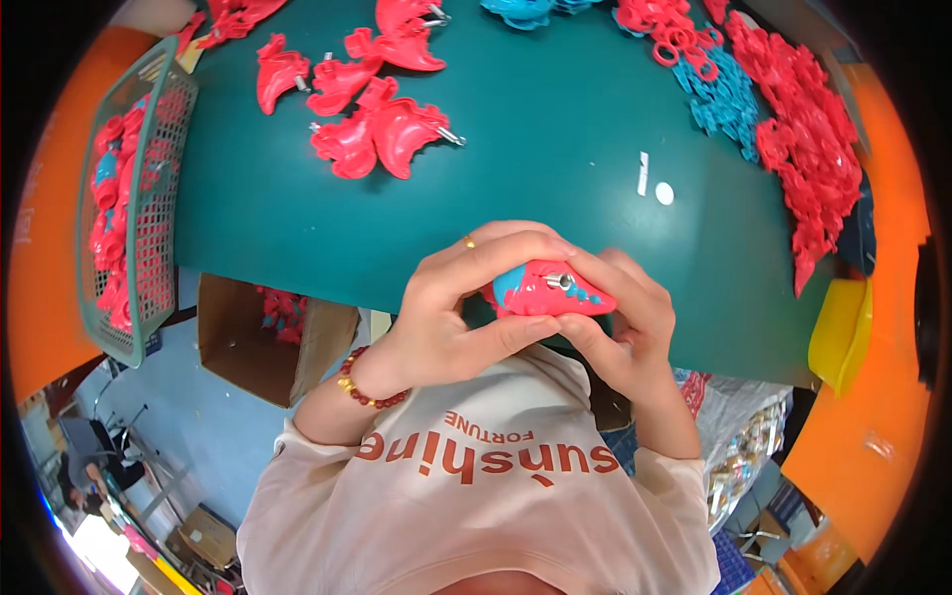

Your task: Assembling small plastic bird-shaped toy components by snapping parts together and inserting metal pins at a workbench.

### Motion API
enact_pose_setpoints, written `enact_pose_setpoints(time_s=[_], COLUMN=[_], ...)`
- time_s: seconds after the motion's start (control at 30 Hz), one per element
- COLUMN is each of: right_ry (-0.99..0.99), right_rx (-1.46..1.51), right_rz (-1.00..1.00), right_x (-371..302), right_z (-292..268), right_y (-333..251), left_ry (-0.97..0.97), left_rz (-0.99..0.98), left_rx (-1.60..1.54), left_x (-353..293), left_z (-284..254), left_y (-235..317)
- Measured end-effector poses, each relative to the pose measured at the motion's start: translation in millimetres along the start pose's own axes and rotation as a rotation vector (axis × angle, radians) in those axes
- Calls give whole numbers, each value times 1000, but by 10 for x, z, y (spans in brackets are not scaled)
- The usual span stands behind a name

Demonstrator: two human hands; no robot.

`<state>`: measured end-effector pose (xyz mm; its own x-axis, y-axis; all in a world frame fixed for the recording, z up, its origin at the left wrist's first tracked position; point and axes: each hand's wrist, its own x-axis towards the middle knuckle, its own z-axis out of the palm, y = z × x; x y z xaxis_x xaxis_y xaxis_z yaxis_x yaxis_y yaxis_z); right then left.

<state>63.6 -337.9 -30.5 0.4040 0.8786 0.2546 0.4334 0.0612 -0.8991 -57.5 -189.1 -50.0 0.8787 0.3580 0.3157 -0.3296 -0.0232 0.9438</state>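
Between both hands, over the near edge of the green table (496,149), is a glossy red plastic toy part (535,297) with light-blue pieces and a small metal cylinder on its upper face. My left hand (441,307) closes round its blue end, thumb along the near side. My right hand (635,317) grips the pointed red end, its thumb nearly meeting the left one. The fingers hide the underside. Farther off to the left lie several curved red shells (405,134), some with similar metal cylinders sticking out.
A green mesh basket (149,238) of red and blue parts stands at the left. Heaps of red parts (808,149) and blue parts (724,99) cover the far right. A yellow tray (841,335) sits at the right edge; a cardboard box (248,337) is below the table's left side.
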Motion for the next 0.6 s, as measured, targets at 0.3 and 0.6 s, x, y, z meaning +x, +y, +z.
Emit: enact_pose_setpoints(time_s=[0.3,0.6], right_ry=[56,93], right_rx=[-191,-341], right_rz=[192,214], right_x=[95,139], right_z=[-303,-471], right_y=[-17,90], left_ry=[969,-103], left_rz=[148,245], left_rx=[2058,1659], left_x=[-175,450], left_z=[-2022,-910], left_y=[1359,572])
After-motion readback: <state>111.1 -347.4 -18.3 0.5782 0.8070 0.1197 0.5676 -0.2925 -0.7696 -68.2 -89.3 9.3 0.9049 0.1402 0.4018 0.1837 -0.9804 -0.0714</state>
